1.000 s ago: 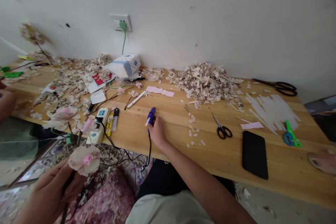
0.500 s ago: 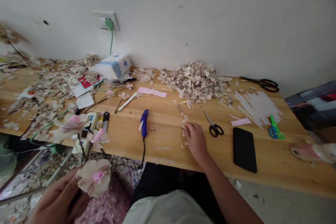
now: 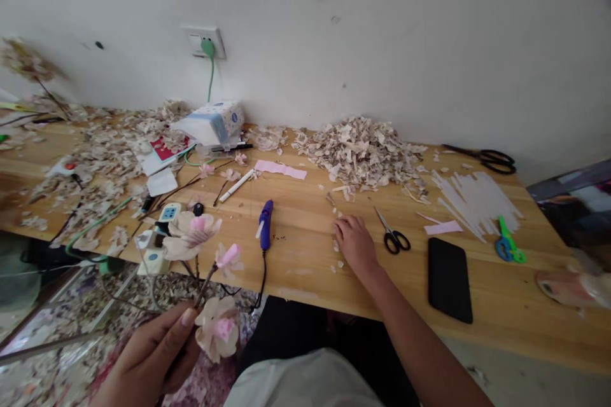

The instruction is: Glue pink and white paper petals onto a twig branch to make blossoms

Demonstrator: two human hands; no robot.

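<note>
My left hand (image 3: 157, 350), low at the left in front of the table's edge, is closed around the thin brown stem of an artificial flower branch (image 3: 204, 289). The branch carries pale petal blooms with pink centres, one upper bloom (image 3: 193, 232) and a lower one (image 3: 218, 329) beside my thumb. My right hand (image 3: 356, 245) rests palm down on the wooden table, fingers slightly curved and apart over small pale petal scraps (image 3: 340, 264). What lies beneath its fingertips is hidden. Black-handled scissors (image 3: 395, 240) lie just right of that hand.
A blue glue gun (image 3: 265, 226) lies mid-table, its cord over the edge. A heap of dried petals (image 3: 363, 149) sits by the wall. A black phone-like slab (image 3: 449, 280), white strips (image 3: 477, 203), green-blue scissors (image 3: 508, 245) and a power strip (image 3: 153, 257) are around.
My left hand has moved right and slightly up with the flower branch, turning it a little. My right hand stays over the scraps, its fingers a bit flatter. The view has shifted slightly.
</note>
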